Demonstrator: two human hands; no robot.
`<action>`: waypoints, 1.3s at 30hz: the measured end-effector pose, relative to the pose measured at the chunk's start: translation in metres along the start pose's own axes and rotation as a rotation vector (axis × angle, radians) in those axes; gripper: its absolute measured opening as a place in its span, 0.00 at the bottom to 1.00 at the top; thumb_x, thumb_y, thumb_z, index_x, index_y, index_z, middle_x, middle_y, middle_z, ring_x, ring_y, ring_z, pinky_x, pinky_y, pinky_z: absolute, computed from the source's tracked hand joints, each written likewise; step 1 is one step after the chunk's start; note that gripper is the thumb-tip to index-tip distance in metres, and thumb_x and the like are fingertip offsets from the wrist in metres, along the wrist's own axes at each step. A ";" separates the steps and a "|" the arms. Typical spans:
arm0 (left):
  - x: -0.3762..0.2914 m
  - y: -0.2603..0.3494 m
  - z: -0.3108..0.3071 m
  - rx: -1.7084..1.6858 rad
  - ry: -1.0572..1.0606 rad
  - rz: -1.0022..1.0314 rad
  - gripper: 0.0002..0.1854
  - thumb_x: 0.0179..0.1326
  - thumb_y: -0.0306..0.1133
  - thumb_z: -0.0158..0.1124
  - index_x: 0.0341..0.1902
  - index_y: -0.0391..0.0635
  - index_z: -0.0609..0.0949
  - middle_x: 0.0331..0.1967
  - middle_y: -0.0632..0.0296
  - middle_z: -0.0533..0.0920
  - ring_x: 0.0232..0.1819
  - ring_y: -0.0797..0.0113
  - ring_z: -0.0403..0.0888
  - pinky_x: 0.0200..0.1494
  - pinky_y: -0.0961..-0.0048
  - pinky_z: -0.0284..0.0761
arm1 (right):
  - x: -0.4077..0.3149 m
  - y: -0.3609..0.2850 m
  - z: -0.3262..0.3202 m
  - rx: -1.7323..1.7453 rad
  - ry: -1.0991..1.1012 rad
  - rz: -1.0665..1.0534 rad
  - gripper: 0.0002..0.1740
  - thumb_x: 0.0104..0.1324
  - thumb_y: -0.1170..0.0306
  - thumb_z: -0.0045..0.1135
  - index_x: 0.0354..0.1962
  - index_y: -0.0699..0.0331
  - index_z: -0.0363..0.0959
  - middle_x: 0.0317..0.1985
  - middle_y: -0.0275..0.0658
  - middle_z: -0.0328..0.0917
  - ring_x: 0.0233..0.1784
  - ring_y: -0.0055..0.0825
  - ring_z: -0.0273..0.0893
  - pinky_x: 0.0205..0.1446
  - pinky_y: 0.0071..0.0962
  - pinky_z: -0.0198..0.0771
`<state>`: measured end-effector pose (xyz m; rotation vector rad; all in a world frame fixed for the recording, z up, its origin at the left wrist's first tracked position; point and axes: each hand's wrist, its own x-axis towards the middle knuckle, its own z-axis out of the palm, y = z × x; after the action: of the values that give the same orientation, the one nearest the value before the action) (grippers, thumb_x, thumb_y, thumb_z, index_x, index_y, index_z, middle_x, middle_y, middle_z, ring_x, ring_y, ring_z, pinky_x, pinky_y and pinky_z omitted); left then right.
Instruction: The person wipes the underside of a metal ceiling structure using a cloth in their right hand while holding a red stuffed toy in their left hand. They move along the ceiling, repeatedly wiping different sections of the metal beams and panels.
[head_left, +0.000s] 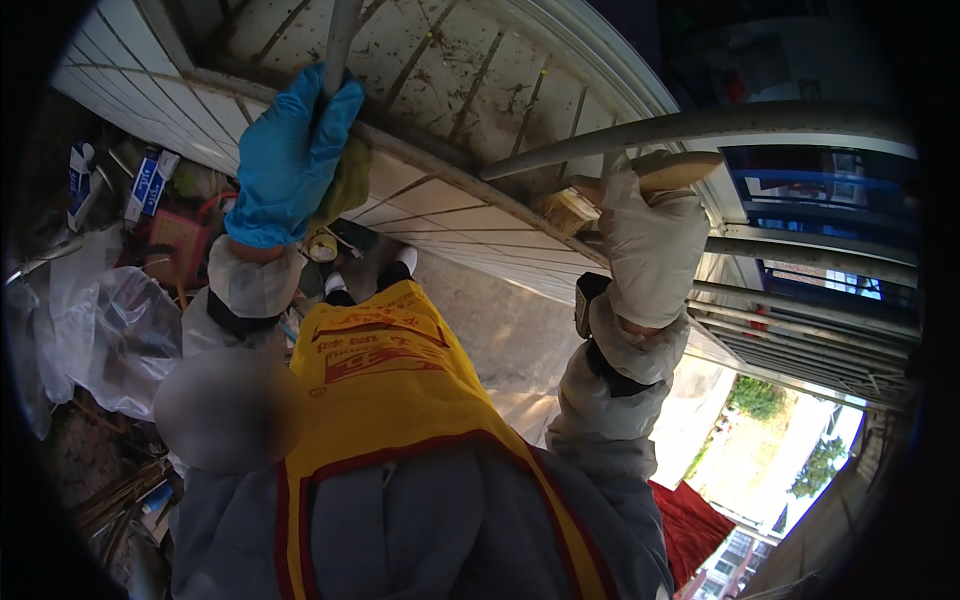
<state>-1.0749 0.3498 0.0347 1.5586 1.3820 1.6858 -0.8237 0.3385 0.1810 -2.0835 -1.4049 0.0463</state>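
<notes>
My left hand, in a blue glove, grips a grey metal bar that rises from the ledge. An olive-green cloth shows beside and beneath this hand; I cannot tell whether the fingers also hold it. In a whitish glove, my right hand is closed around the wooden handle of a brush. The brush's pale bristles are at the front edge of the white-tiled window ledge. Dirt and bits of dry debris lie scattered over the tiles.
A curved metal rail passes above the ledge near my right hand, and several window bars run to the right. Plastic sheeting, blue-and-white boxes and clutter lie on the left. Concrete floor is below.
</notes>
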 end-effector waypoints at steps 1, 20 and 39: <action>0.000 -0.001 0.001 -0.010 0.010 -0.004 0.16 0.69 0.34 0.61 0.57 0.41 0.79 0.39 0.59 0.86 0.38 0.72 0.83 0.42 0.75 0.79 | 0.000 0.001 0.003 -0.082 -0.151 0.051 0.18 0.61 0.58 0.64 0.29 0.68 0.82 0.19 0.42 0.82 0.22 0.31 0.81 0.30 0.32 0.73; -0.002 -0.001 -0.001 0.106 -0.029 -0.048 0.18 0.69 0.38 0.62 0.57 0.42 0.79 0.35 0.59 0.85 0.34 0.74 0.80 0.38 0.76 0.77 | -0.007 0.009 0.014 0.519 -0.131 -0.205 0.13 0.62 0.66 0.65 0.37 0.68 0.80 0.25 0.42 0.84 0.27 0.24 0.81 0.35 0.26 0.73; -0.003 -0.003 -0.005 0.106 -0.047 -0.014 0.18 0.70 0.37 0.61 0.58 0.40 0.79 0.41 0.57 0.86 0.38 0.72 0.82 0.41 0.74 0.77 | -0.013 0.014 0.005 0.139 -0.059 -0.507 0.18 0.63 0.58 0.65 0.29 0.68 0.81 0.19 0.44 0.80 0.21 0.34 0.80 0.26 0.32 0.70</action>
<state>-1.0792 0.3470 0.0316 1.6319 1.4766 1.5801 -0.8198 0.3266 0.1661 -1.5768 -1.8686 -0.0021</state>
